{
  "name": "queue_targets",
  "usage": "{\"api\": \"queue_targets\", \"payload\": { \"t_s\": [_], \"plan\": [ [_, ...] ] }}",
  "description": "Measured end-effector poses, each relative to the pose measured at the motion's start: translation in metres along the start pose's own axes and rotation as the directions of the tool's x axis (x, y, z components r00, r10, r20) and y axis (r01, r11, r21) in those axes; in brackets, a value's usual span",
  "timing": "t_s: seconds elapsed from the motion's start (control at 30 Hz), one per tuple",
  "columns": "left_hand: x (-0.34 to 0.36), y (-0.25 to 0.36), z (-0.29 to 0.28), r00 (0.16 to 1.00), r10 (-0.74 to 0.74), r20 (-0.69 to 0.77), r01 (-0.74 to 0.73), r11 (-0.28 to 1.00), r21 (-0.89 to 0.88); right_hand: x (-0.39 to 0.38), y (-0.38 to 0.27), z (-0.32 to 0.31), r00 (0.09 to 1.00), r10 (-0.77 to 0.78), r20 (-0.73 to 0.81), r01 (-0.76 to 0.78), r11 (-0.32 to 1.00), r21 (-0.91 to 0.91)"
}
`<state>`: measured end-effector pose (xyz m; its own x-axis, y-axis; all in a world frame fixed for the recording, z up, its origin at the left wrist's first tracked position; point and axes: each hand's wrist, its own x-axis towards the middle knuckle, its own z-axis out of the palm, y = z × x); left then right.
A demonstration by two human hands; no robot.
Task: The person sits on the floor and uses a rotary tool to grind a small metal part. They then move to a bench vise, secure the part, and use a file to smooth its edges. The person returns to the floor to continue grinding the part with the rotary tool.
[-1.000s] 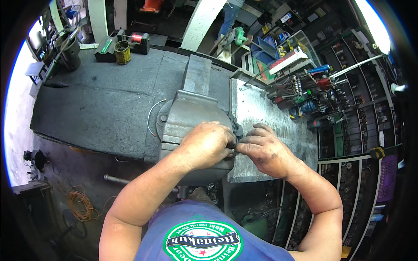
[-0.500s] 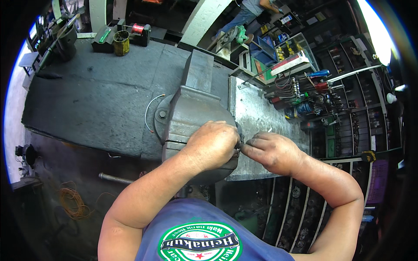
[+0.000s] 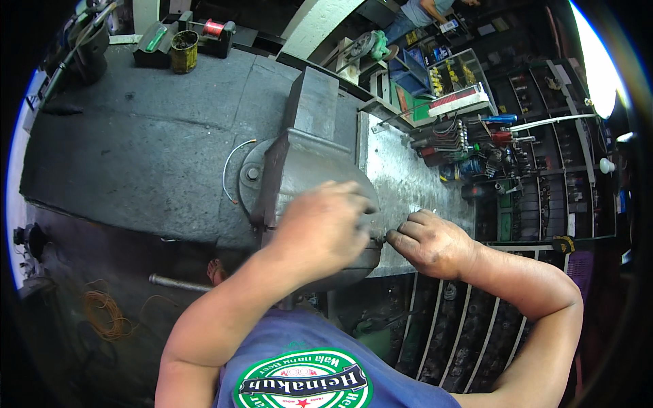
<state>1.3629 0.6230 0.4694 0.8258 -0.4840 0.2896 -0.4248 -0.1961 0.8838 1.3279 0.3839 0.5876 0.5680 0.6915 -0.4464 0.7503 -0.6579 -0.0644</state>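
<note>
A large grey bench vise [image 3: 316, 160] stands on the bench between my arms. Over its front jaw is my left hand [image 3: 323, 224], smeared by motion with its fingers bent; whether anything is in them does not show. My right hand [image 3: 432, 245] is closed beside the vise's right side, thumb and forefinger pinched together. At its fingertips sits a small dark piece, too small to name. On the bench left of the vise lies a short curved wire [image 3: 226, 168], next to the round bolted base [image 3: 252, 174].
The dark workbench [image 3: 136, 143] bears a yellow can [image 3: 183, 53] and a red spool [image 3: 213, 27]. Hand tools [image 3: 469, 146] crowd the right side near shelves [image 3: 544, 177]. A metal bar [image 3: 178, 282] juts out below the bench, near a bare foot [image 3: 215, 272]. Another person [image 3: 415, 17] is behind.
My left hand has come away from the right hand's fingertips, moving left and slightly down. The right hand stays pinched near the vise's side. The view has shifted slightly.
</note>
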Motion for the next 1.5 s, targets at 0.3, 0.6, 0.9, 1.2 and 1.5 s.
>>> {"api": "queue_targets", "payload": {
  "t_s": [0.3,0.6,0.9,1.2,1.5],
  "plan": [
    [-0.136,-0.116,-0.144,0.744,-0.293,-0.601,0.457,0.879,0.137,0.006,-0.011,0.006,0.952,0.291,0.094,-0.304,0.936,0.177],
    [-0.206,-0.311,-0.218,0.754,-0.123,-0.645,0.583,0.577,0.572,0.008,-0.028,0.010,0.839,0.520,0.162,-0.545,0.803,0.241],
    [-0.208,-0.358,-0.209,0.803,0.003,-0.596,0.511,0.510,0.692,0.015,-0.038,0.011,0.755,0.627,0.190,-0.646,0.665,0.375],
    [-0.211,-0.362,-0.213,0.813,-0.032,-0.581,0.507,0.528,0.681,0.021,-0.045,0.012,0.723,0.672,0.158,-0.672,0.633,0.384],
    [-0.216,-0.365,-0.215,0.803,-0.031,-0.595,0.513,0.543,0.665,0.041,-0.061,0.007,0.483,0.859,0.167,-0.822,0.380,0.424]
  ]
}}
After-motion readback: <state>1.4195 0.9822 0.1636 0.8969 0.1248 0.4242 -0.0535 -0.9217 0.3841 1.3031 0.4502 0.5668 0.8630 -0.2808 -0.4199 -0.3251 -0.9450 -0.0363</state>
